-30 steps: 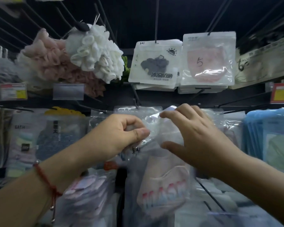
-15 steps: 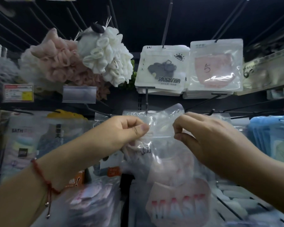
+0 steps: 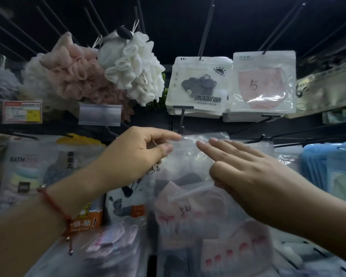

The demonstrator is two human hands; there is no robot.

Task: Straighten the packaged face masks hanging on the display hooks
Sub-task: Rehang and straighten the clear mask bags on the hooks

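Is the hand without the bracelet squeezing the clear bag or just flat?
Flat. The right hand has straight fingers laid against the clear bag; the left hand pinches its top edge.

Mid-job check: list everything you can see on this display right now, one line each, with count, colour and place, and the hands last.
clear mask packet: one, transparent, centre, top edge under the hook
grey mask packs: one stack, white with a grey mask, upper centre hook
pink mask packs: one stack, clear-fronted, marked 5, upper right hook
MASK-printed packets: several, pink with red letters, lower centre, blurred
bath puffs: a cluster, pink and white, upper left
price tag: one, red and yellow, left rail
blue packs: a row, right edge
left hand: pinches the clear packet's top
right hand: fingers straight, over the packet
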